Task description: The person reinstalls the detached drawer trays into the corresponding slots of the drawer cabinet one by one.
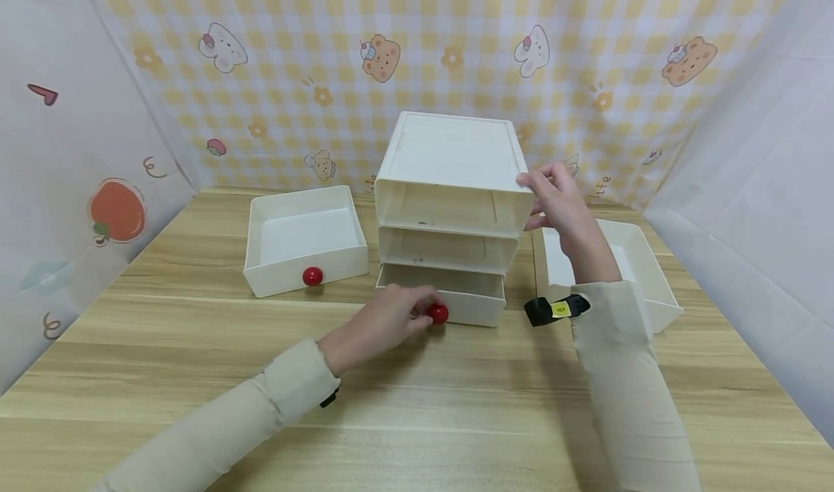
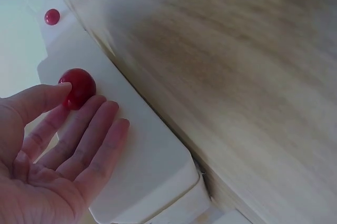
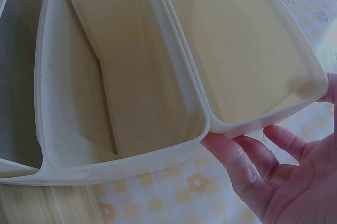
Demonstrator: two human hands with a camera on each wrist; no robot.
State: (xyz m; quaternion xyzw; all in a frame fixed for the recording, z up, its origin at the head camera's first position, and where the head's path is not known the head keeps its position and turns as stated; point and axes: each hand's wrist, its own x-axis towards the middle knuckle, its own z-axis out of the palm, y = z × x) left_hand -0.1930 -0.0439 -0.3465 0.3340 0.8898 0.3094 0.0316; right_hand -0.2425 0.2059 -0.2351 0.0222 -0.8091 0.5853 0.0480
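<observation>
HEAD: left hand (image 1: 384, 320) pinching red round knob (image 1: 439, 313) of bottom drawer (image 1: 474, 308), partly out of white three-tier cabinet (image 1: 455, 152) on wooden table (image 1: 417, 427); right hand (image 1: 562, 206) gripping cabinet's upper side; left loose drawer (image 1: 274, 280), right loose drawer (image 1: 659, 310) flanking | L-WRIST: thumb, fingertips on knob | R-WRIST: digits at seam of top compartment (image 3: 253, 40) and middle compartment (image 3: 137, 50), grip firmness unclear

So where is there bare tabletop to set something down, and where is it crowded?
Bare wooden tabletop lies between the loose left drawer and the left sleeve, and between it and the right sleeve, facing the white drawer cabinet. It's crowded on the cabinet's right, by the right hand and loose right drawer, and where the left hand pinches the red knob.
</observation>
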